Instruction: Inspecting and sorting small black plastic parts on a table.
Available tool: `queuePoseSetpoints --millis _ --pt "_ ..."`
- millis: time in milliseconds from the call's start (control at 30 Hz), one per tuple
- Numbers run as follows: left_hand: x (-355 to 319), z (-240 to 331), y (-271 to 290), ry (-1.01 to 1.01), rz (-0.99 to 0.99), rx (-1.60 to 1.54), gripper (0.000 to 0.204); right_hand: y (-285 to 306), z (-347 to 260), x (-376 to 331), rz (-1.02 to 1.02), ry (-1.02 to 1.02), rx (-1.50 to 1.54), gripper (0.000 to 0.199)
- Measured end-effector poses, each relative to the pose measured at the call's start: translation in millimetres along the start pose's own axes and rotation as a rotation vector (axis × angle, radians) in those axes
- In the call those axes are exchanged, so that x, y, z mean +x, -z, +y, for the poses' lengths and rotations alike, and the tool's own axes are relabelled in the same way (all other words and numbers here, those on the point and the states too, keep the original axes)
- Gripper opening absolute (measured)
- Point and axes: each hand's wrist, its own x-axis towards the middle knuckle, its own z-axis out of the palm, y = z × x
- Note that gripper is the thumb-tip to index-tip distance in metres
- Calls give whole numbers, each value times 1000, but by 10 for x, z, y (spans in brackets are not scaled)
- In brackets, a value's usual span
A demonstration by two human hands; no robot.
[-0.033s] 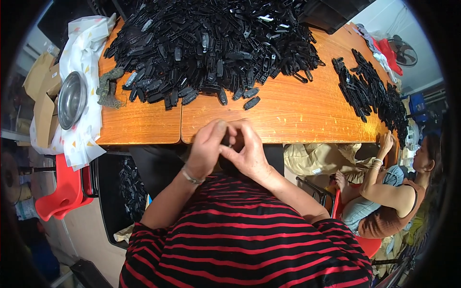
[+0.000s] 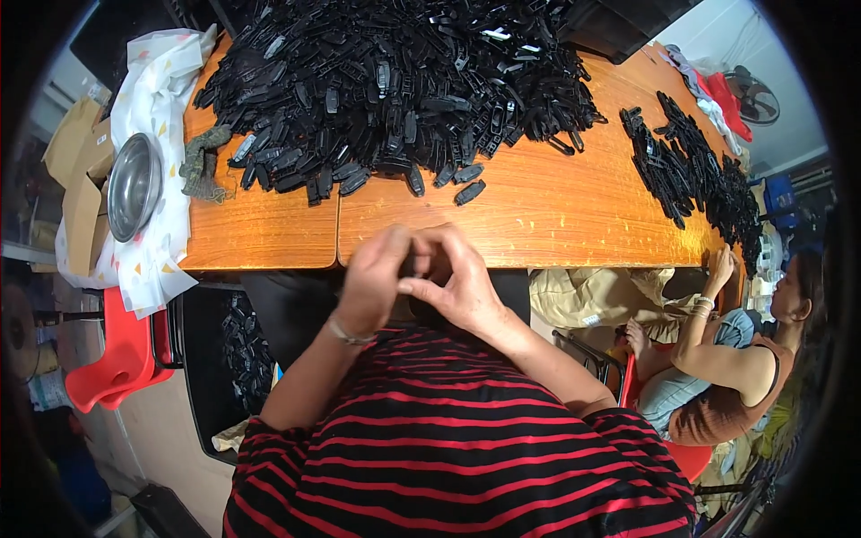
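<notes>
A dark piece (image 2: 416, 263), mostly hidden, sits between my hands, over the near edge of the table (image 2: 538, 211). My left hand (image 2: 370, 280) is blurred; my right hand (image 2: 462, 285) curves thumb and fingers toward it. I cannot tell which hand grips the piece. Beyond lies a loose part (image 2: 470, 193), just before the black heap (image 2: 395, 99). Left is a metal bowl (image 2: 134, 188); right, a co-worker (image 2: 731, 386) sits near a smaller heap (image 2: 664, 170).

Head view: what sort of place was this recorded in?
Probably a small workshop: a large pile of small black parts lies on the wooden table, a second pile lies near a seated co-worker, and a black container below holds more dark pieces.
</notes>
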Motion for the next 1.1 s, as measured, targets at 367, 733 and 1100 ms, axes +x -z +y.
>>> queuePoseSetpoints --millis 367,733,1100 --pt "-1315 435 1857 -338 668 1973 14 690 304 416 160 52 -599 23" --pt "183 94 -19 -826 35 1131 31 578 196 372 -119 -38 -348 13" --pt "482 -197 -13 -746 5 1090 20 880 278 697 -94 -176 -349 16"
